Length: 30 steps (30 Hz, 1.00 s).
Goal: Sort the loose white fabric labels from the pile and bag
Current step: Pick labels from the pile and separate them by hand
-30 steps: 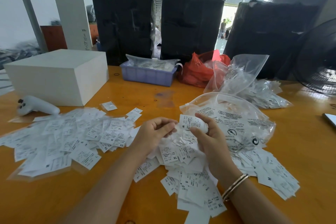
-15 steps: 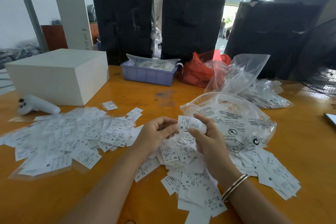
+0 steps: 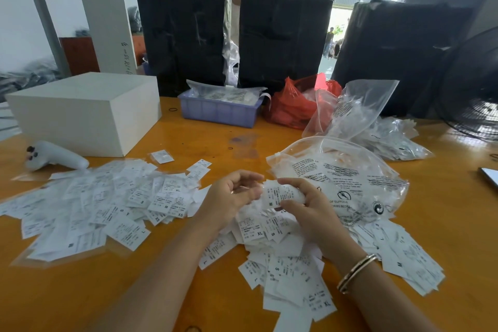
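White fabric labels everywhere on orange table [image 3: 215, 140]. Right hand [image 3: 310, 210] pinches small stack of labels [image 3: 280, 194] between thumb and curled fingers – "M" readable on front one. Left hand [image 3: 231, 197] just beside it, fingers curled loosely, blurred, can't tell if it grips anything. Under both hands sits loose pile [image 3: 285, 272], spilling toward camera. Clear printed bag [image 3: 350, 178] right behind pile, touching it. Second spread of labels [image 3: 89, 205] off to left, lying on clear plastic. White box [image 3: 86, 113] behind that – grey controller [image 3: 54, 156] next to it.
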### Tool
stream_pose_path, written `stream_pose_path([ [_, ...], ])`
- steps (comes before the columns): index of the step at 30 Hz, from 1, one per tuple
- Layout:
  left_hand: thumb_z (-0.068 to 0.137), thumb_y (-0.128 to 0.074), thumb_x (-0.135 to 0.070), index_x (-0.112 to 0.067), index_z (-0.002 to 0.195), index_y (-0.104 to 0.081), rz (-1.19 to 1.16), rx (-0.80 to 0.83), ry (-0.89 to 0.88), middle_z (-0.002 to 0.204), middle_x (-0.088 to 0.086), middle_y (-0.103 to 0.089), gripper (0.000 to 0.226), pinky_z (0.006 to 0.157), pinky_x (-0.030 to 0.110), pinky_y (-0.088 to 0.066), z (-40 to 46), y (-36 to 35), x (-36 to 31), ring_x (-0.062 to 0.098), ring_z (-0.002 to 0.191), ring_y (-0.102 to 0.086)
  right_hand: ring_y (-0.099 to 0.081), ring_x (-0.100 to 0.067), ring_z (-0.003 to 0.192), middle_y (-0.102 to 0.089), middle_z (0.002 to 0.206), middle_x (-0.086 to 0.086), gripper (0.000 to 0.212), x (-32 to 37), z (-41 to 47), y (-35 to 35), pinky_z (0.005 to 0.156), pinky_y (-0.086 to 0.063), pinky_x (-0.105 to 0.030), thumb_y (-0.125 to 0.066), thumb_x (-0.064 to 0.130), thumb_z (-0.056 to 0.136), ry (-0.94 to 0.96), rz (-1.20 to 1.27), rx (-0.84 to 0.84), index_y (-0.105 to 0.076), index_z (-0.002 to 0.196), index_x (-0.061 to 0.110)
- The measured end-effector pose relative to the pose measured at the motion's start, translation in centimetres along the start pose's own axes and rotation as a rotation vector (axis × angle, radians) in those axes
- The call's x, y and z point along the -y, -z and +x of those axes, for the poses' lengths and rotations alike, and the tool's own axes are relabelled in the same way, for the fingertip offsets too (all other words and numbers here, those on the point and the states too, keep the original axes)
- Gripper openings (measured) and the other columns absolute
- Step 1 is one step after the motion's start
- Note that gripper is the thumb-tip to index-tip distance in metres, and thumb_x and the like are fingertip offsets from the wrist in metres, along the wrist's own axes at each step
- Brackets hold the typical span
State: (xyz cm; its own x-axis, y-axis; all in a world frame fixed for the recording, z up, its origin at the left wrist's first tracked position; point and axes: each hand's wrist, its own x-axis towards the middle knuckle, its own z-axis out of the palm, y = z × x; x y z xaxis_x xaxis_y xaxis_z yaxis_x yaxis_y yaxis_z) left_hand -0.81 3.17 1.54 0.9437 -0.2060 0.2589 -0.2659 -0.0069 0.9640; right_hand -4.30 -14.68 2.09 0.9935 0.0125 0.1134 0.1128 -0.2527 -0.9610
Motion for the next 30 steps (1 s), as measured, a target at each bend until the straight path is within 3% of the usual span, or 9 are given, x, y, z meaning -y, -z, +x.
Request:
stream_pose_path([
  [8, 0.084, -0.069, -0.006, -0.026, 0.094, -0.068, 0.025, 0.058, 0.002, 0.076, -0.010, -0.070, 0.023, 0.066, 0.014, -0.051, -0.14, -0.26, -0.17, 0.004, 0.074, -0.067, -0.068, -0.019, 0.081, -0.069, 0.096, 0.002, 0.037, -0.37, 0.16, -0.40, 0.070, -0.058, -0.038, -0.063, 0.011, 0.088, 0.071, -0.094, 0.024, -0.060, 0.113, 0.038],
  [11, 0.087, -0.065, -0.008, -0.023, 0.097, -0.067, -0.002, 0.048, 0.014, 0.081, -0.006, -0.073, 0.019, 0.065, 0.015, -0.052, -0.16, -0.18, -0.38, 0.010, 0.076, -0.070, -0.067, -0.015, 0.082, -0.068, 0.097, 0.003, 0.040, -0.47, 0.36, -0.05, 0.072, -0.057, -0.033, -0.062, 0.009, 0.087, 0.068, -0.083, -0.012, -0.059, 0.116, 0.036],
  [17, 0.087, -0.064, -0.005, -0.024, 0.095, -0.068, 0.004, 0.018, 0.033, 0.077, -0.010, -0.071, 0.021, 0.062, 0.016, -0.051, -0.30, -0.30, -0.42, 0.009, 0.074, -0.069, -0.058, -0.022, 0.062, -0.068, 0.082, 0.014, 0.043, -0.83, 0.28, -0.27, 0.056, -0.051, -0.031, -0.064, 0.011, 0.086, 0.097, -0.168, -0.011, -0.056, 0.117, 0.041],
  [21, 0.088, -0.063, -0.003, -0.022, 0.091, -0.069, 0.018, -0.003, 0.043, 0.072, -0.010, -0.069, 0.020, 0.062, 0.017, -0.051, -0.30, -0.34, -0.46, 0.012, 0.072, -0.069, -0.050, -0.009, 0.053, -0.067, 0.078, 0.010, 0.044, -0.86, 0.19, -0.44, 0.047, -0.042, -0.024, -0.064, 0.011, 0.087, 0.109, -0.165, -0.033, -0.057, 0.117, 0.042],
  [23, 0.089, -0.062, -0.004, -0.022, 0.090, -0.068, 0.026, -0.014, 0.039, 0.071, -0.009, -0.069, 0.019, 0.061, 0.016, -0.051, -0.32, -0.37, -0.47, 0.010, 0.069, -0.068, -0.052, -0.013, 0.054, -0.068, 0.080, 0.005, 0.043, -0.78, 0.13, -0.53, 0.048, -0.046, -0.030, -0.063, 0.011, 0.087, 0.118, -0.171, -0.038, -0.056, 0.116, 0.043],
  [27, 0.090, -0.060, -0.006, -0.023, 0.087, -0.070, -0.002, -0.055, 0.056, 0.072, -0.002, -0.068, 0.020, 0.055, 0.015, -0.050, -0.31, -0.48, -0.42, 0.008, 0.065, -0.068, -0.062, -0.039, 0.067, -0.070, 0.083, -0.002, 0.044, -0.53, -0.10, -0.69, 0.056, -0.051, -0.051, -0.062, 0.012, 0.088, 0.152, -0.211, -0.015, -0.054, 0.116, 0.045],
  [30, 0.089, -0.061, -0.008, -0.031, 0.080, -0.071, -0.002, -0.094, 0.043, 0.070, -0.005, -0.068, 0.026, 0.052, 0.015, -0.048, -0.28, -0.60, -0.37, 0.008, 0.064, -0.068, -0.060, -0.035, 0.061, -0.070, 0.083, -0.004, 0.049, -0.38, -0.15, -0.78, 0.052, -0.050, -0.048, -0.061, 0.011, 0.088, 0.168, -0.245, 0.004, -0.051, 0.111, 0.053],
])
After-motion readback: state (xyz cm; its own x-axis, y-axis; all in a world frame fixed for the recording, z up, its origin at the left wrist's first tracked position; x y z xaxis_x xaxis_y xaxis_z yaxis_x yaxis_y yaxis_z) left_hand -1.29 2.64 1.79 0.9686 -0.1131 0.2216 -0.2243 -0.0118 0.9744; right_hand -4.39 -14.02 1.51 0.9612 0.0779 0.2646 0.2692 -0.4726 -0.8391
